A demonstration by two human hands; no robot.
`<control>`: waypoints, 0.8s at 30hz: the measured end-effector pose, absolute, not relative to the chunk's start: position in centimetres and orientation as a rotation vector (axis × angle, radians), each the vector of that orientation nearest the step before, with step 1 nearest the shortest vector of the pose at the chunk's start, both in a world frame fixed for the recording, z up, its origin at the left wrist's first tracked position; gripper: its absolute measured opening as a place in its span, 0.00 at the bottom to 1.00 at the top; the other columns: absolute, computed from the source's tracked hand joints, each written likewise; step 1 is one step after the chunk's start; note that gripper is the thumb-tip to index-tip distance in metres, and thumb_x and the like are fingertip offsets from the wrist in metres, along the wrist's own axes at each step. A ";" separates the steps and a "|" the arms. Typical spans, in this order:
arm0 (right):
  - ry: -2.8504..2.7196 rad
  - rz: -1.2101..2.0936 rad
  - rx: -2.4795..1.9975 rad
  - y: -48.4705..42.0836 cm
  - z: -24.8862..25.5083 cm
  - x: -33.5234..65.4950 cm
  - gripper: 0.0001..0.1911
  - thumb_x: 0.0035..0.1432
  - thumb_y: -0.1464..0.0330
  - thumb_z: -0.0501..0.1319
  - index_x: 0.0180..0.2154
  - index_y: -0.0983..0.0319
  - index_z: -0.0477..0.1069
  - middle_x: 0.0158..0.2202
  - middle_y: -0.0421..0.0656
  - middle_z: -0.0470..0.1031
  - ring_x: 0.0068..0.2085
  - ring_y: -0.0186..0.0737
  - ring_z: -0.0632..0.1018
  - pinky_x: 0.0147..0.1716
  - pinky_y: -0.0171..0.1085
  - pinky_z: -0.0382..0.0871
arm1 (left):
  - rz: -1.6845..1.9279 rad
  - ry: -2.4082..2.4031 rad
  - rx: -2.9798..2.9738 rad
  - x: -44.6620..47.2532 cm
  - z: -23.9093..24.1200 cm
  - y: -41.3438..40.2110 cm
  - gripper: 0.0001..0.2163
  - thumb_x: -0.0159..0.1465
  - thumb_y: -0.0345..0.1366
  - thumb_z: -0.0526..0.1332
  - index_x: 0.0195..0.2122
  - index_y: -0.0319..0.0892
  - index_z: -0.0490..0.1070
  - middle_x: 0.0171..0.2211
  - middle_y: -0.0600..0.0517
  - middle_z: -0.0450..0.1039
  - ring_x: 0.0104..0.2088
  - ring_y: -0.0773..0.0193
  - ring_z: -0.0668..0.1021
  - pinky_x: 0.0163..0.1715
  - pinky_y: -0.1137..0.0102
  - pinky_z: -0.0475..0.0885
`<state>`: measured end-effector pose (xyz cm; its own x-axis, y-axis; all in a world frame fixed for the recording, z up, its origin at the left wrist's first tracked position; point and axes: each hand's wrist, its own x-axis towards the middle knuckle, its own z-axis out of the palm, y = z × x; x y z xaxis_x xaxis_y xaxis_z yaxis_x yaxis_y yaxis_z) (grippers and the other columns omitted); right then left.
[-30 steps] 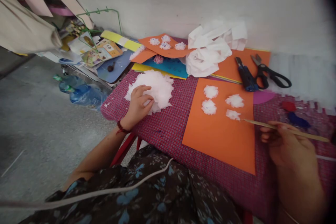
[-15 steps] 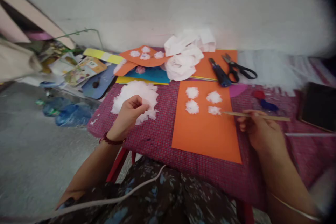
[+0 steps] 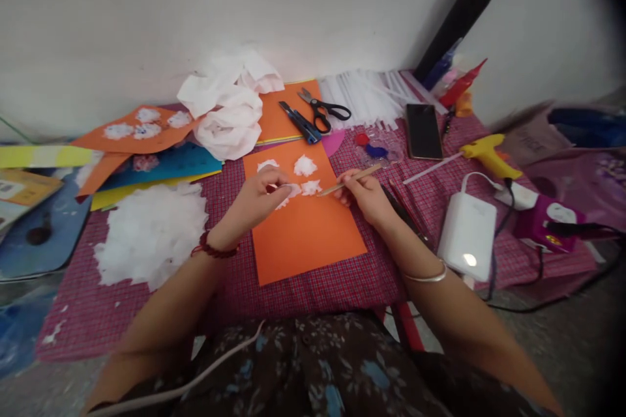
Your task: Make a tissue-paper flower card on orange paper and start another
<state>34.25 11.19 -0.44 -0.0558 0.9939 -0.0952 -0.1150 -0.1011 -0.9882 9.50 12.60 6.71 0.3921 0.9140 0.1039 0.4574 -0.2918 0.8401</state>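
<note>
My left hand (image 3: 259, 203) is closed in a pinch over the orange sheet (image 3: 308, 241), with a small white paper piece (image 3: 295, 189) at its fingertips. My right hand (image 3: 364, 195) holds a thin wooden stick (image 3: 364, 172) slantwise. The stick's tip points left, close to a small white paper tuft (image 3: 310, 188). Another tuft (image 3: 305, 165) lies just above that one, and a third (image 3: 268, 163) shows behind my left fingers. A further tuft below is mostly covered by that hand. Left of the sheet spreads a pile of white paper pieces (image 3: 151, 231).
Behind the sheet lie crumpled white paper (image 3: 227, 124), a blue cutter (image 3: 300, 122) and black scissors (image 3: 325, 109). A phone (image 3: 423, 131), yellow glue gun (image 3: 489, 153) and white power bank (image 3: 468, 234) lie to the right. Finished tufts rest on orange paper (image 3: 107, 143) at left.
My left hand has moved right, from over the white pile to the orange sheet. My right hand still holds the stick, nearer to the left hand now. The view has turned right.
</note>
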 end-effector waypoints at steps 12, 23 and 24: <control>-1.228 1.256 -1.179 11.7 -1.2 33.6 0.22 0.58 0.48 0.62 0.36 0.61 0.73 0.29 0.40 0.78 0.20 0.29 0.69 0.18 0.32 0.61 | 0.479 1.120 1.993 9.7 3.7 14.7 0.08 0.64 0.36 0.57 0.31 0.41 0.74 0.30 0.52 0.70 0.31 0.65 0.72 0.33 0.70 0.66; -1.204 1.249 -1.219 11.8 -0.8 33.4 0.22 0.58 0.49 0.62 0.36 0.61 0.72 0.28 0.41 0.78 0.19 0.29 0.69 0.17 0.31 0.60 | 0.257 0.898 2.064 11.9 4.4 14.9 0.07 0.64 0.38 0.63 0.31 0.41 0.72 0.26 0.56 0.73 0.27 0.69 0.72 0.29 0.73 0.64; -1.213 1.250 -1.219 11.8 -0.8 33.4 0.22 0.58 0.48 0.62 0.36 0.62 0.72 0.29 0.41 0.78 0.20 0.29 0.69 0.17 0.31 0.60 | 0.254 0.883 2.127 12.2 4.3 15.4 0.07 0.64 0.35 0.63 0.29 0.41 0.72 0.25 0.56 0.72 0.26 0.69 0.71 0.29 0.73 0.64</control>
<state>33.40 11.77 -0.85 -0.0252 0.9992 -0.0299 -0.0002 -0.0299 -0.9996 12.18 15.37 4.25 0.7358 0.6681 -0.1110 0.5071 -0.4349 0.7441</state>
